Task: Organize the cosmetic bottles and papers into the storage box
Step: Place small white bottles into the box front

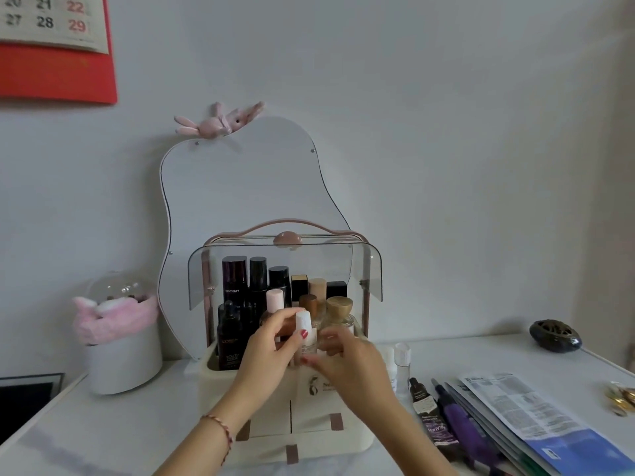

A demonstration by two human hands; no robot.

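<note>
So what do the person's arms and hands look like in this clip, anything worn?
Both forearms are bare, no sleeves in view. The left hand has red polish on the thumbnail, and its wrist wears a thin braided bracelet in red and pale strands. The right hand is motion-blurred; no ring or band shows on it.

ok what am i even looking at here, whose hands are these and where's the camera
There is no machine: a person wears one camera on the head, looking down at their own hands. The left hand holds a small white-capped bottle at the open storage box, already stocked with bottles. The right hand reaches in beside it; it is blurred, so its grip is unclear. To the right on the white table lie tubes, folded papers and two small clear bottles.
</note>
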